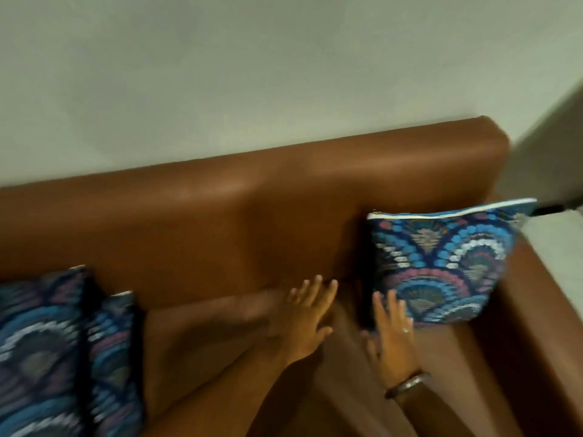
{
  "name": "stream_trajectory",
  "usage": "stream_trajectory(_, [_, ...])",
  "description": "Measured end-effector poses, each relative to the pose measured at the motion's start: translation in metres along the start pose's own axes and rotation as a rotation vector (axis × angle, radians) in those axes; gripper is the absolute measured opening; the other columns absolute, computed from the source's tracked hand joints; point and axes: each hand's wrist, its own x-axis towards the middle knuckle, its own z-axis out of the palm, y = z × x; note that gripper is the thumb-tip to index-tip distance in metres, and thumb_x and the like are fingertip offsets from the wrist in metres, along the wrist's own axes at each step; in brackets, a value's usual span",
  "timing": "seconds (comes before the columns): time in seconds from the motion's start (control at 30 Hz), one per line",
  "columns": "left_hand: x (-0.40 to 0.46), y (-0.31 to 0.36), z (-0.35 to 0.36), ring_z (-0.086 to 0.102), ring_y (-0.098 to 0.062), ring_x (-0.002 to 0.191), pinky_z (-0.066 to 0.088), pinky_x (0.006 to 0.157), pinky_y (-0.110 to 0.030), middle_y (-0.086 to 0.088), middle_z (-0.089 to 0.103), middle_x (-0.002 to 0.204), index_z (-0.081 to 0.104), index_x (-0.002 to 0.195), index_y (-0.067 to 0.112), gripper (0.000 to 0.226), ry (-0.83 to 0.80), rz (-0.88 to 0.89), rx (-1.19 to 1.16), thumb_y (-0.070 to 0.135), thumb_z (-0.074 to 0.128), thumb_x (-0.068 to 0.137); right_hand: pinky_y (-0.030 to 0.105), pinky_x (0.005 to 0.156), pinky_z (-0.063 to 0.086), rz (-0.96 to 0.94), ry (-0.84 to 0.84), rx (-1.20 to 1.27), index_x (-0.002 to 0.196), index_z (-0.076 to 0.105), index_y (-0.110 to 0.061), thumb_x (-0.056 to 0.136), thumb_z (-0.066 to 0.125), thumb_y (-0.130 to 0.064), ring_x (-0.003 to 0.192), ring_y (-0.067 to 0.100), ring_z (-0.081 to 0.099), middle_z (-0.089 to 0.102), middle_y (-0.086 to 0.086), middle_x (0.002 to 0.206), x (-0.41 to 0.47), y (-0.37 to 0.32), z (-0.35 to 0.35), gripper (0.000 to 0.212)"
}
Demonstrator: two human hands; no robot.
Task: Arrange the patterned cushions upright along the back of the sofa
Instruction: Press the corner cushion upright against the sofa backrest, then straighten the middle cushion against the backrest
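Cushions with blue, pink and white fan shapes sit on a brown sofa (220, 216). One cushion (441, 266) stands up at the right end of the seat. Its back leans on the sofa back, and it has a thin white edge along the top. Two more cushions are at the left side. The big one (34, 351) is at the picture's edge, and the smaller one (113, 357) is just beside it. Both look blurry.

The left hand (306, 323) is flat and spread out over the seat, holding nothing. The right hand (391, 339) is spread out too, with nothing held. Its fingertips (389, 302) are at the bottom left corner of the standing cushion, but I cannot tell if they touch it. That hand has a ring (407, 330) on one finger and a bracelet (408, 384) on the wrist. A pale wall (220, 74) is behind the sofa.
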Motion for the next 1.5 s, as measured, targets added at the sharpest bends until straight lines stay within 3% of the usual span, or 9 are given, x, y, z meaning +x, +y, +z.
stream_trajectory(0.1, [-0.133,-0.125,-0.023,0.003,-0.034,0.153,0.001,0.12,-0.051,-0.005,-0.011,0.162,-0.035,0.144,0.042,0.083,0.136,-0.262,0.154,0.054,0.034,0.098,0.062,0.11,0.026,-0.138,-0.226,0.087,0.141,-0.021,-0.054,0.084,0.03,-0.066,0.145,0.036,0.016,0.011,0.007,0.159,-0.026,-0.137,0.079,0.077])
stream_trajectory(0.23, [-0.31,-0.291,-0.078,0.029,-0.044,0.145,0.019,0.114,-0.063,-0.019,0.03,0.16,0.02,0.156,0.022,0.075,0.401,-0.662,0.231,0.061,0.028,0.093,0.051,0.117,0.018,-0.3,-0.477,0.258,0.136,-0.023,-0.057,0.073,0.023,-0.086,0.149,0.03,0.001,-0.009,-0.005,0.158,-0.045,-0.327,0.159,0.083])
stream_trajectory(0.5, [-0.441,-0.488,-0.097,-0.008,-0.045,0.15,0.008,0.118,-0.064,-0.017,-0.016,0.165,-0.013,0.154,0.043,0.1,0.209,-0.772,0.085,0.095,0.002,0.069,0.066,0.113,0.014,-0.317,-0.616,0.093,0.137,-0.027,-0.055,0.059,0.022,-0.096,0.142,0.042,-0.027,-0.04,0.0,0.153,-0.055,-0.528,0.28,0.101])
stream_trajectory(0.67, [-0.43,-0.502,-0.062,-0.018,-0.042,0.149,0.004,0.118,-0.066,-0.015,-0.025,0.163,-0.026,0.147,0.046,0.094,0.283,-0.718,0.074,0.093,0.009,0.073,0.062,0.112,0.024,-0.311,-0.546,-0.14,0.125,-0.045,-0.051,0.055,0.006,-0.098,0.14,0.048,-0.027,-0.051,0.005,0.142,-0.054,-0.517,0.312,0.098])
stream_trajectory(0.9, [-0.439,-0.498,-0.081,0.004,-0.036,0.152,0.016,0.119,-0.055,-0.008,-0.012,0.167,-0.007,0.15,0.054,0.113,0.559,-0.903,-0.559,0.099,0.041,0.058,0.057,0.113,0.022,-0.087,-0.527,0.369,0.146,-0.012,-0.05,0.053,0.065,-0.081,0.146,0.035,-0.014,-0.035,0.007,0.156,-0.061,-0.515,0.286,0.124])
stream_trajectory(1.07, [-0.422,-0.419,-0.111,0.01,-0.029,0.152,0.023,0.12,-0.048,-0.009,0.003,0.167,0.015,0.155,0.044,0.106,0.575,-0.747,-0.287,0.092,0.047,0.067,0.051,0.116,0.027,-0.069,-0.642,0.739,0.129,-0.001,-0.073,0.058,0.076,-0.069,0.149,0.02,0.009,0.003,-0.003,0.164,-0.048,-0.472,0.234,0.105])
stream_trajectory(1.23, [-0.35,-0.293,-0.111,0.02,-0.033,0.149,0.032,0.116,-0.055,-0.013,0.014,0.164,0.018,0.155,0.043,0.099,0.754,-0.542,-0.262,0.081,0.059,0.073,0.016,0.094,0.048,0.0,-0.438,0.986,0.151,-0.002,-0.041,0.064,0.079,-0.057,0.127,-0.013,0.04,0.024,-0.015,0.156,-0.04,-0.367,0.15,0.119])
stream_trajectory(1.4, [-0.236,-0.195,-0.057,0.004,-0.032,0.152,0.021,0.117,-0.05,-0.014,-0.005,0.165,-0.011,0.148,0.056,0.109,0.734,-0.482,-0.472,0.075,0.066,0.072,0.036,0.109,0.036,-0.007,-0.173,0.838,0.137,-0.008,-0.064,0.083,0.07,-0.019,0.14,-0.003,0.028,0.011,-0.017,0.16,-0.002,-0.244,0.071,0.105])
stream_trajectory(1.5, [-0.164,-0.17,-0.017,0.001,-0.034,0.152,0.023,0.118,-0.052,-0.015,-0.013,0.164,-0.023,0.143,0.058,0.118,0.642,-0.48,-0.579,0.075,0.067,0.07,0.039,0.113,0.029,0.02,-0.146,0.706,0.14,-0.014,-0.057,0.077,0.073,-0.041,0.141,0.002,0.024,0.011,-0.025,0.156,0.03,-0.18,0.046,0.109])
